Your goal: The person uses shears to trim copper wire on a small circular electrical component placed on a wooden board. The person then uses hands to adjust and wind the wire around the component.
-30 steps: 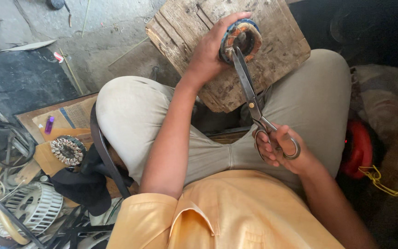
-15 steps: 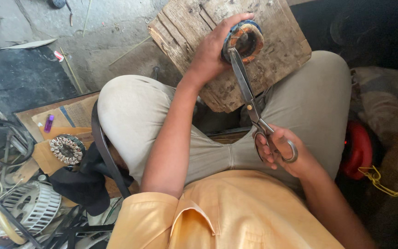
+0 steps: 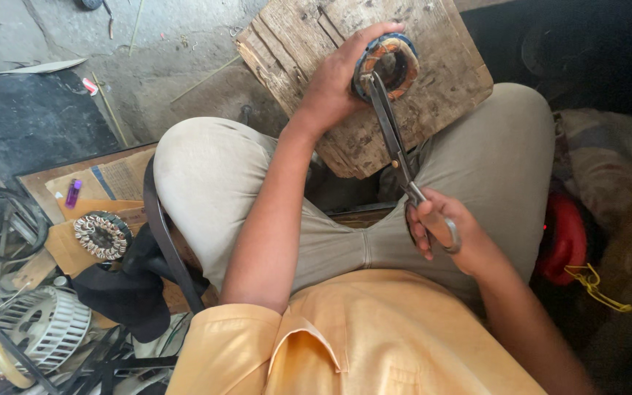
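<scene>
- Nearest to us, our own orange shirt (image 3: 360,344) fills the bottom of the view, and our 2 knees in pale trousers (image 3: 221,190) spread wide as we sit low.
- Our right hand (image 3: 444,234) is closed around the loop handles of long metal shears (image 3: 396,146), fingers curled through the loops. The blades look nearly shut, their tips reaching into the ring ahead.
- Farther out, our left hand (image 3: 341,80) wraps around a wound ring (image 3: 388,67), a small motor stator with blue edging and copper-coloured coil. The palm and fingers press it down from the left side.
- We judge the ring stiff and fairly heavy for its size, with wire windings that could fray; the firm outer edge seems the safest place to grip.
- The ring rests on a rough, cracked wooden block (image 3: 448,73) that sits between our knees, near its far middle.
- To the left lie a second stator (image 3: 102,235), a white fan guard (image 3: 45,329), a purple lighter (image 3: 73,193) and black cloth (image 3: 129,289) on cardboard.
- Beyond is a dusty grey concrete floor (image 3: 162,66); a red object (image 3: 565,238) sits at right.
</scene>
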